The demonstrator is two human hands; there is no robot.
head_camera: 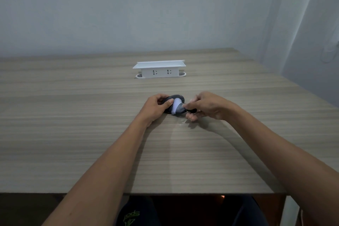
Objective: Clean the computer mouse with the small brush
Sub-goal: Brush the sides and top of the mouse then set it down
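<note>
A dark grey computer mouse (176, 105) with a pale glossy top rests on the wooden table (91, 134) near its middle. My left hand (156, 107) grips the mouse's left side, thumb on top. My right hand (207, 105) pinches a small brush (190, 110) with a dark handle; its tip touches the mouse's right side. The bristles are blurred and mostly hidden by my fingers.
A white power strip box (159, 69) with sockets on its front stands farther back on the table. A pale wall rises behind. The table's front edge is near my lap, its right edge close to a white curtain (311, 33).
</note>
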